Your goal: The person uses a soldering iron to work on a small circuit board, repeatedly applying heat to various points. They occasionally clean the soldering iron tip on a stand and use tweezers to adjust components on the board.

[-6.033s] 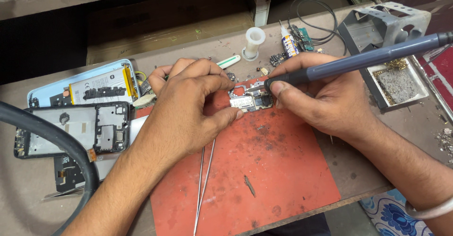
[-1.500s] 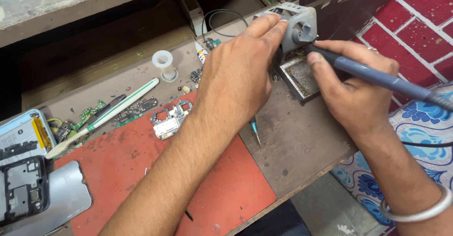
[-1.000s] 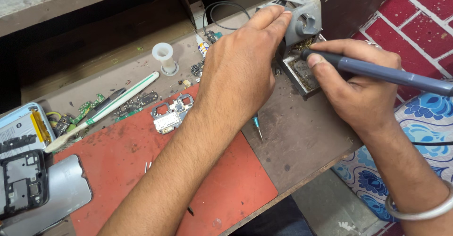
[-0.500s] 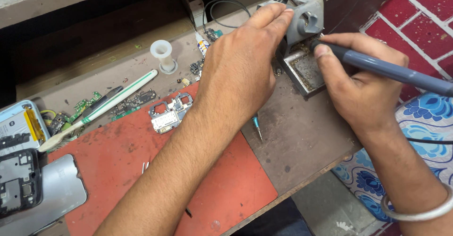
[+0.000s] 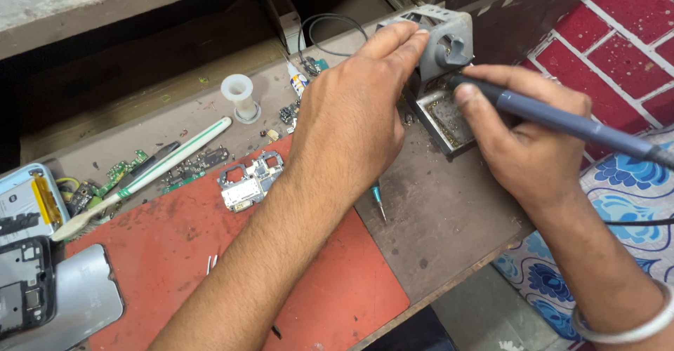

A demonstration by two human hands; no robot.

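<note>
Worn brown workbench (image 5: pixel 449 232) fills the view, with a red brick wall behind its far corner. At that corner a grey soldering iron stand (image 5: pixel 449 42) is set, and its tray (image 5: pixel 444 118) is seen below the holder. A blue-grey soldering iron (image 5: pixel 562 119) is clenched in the right hand (image 5: pixel 526 147), its tip end pressed down at the tray, though the tip itself is hidden by the thumb. The top of the stand is steadied by the left hand (image 5: pixel 351 119), fingers laid flat over it and grasping nothing else. Beside the stand, under the left wrist, a small blue-handled screwdriver (image 5: pixel 378 200) is laid. Further from the stand, a bare phone circuit board (image 5: pixel 249 182) is placed on the edge of a red mat (image 5: pixel 175 253). Beyond it a white brush (image 5: pixel 147 175) and an empty white spool (image 5: pixel 240 97) are seen. Farthest from the stand, opened phone bodies (image 5: pixel 35 253) are stacked.
</note>
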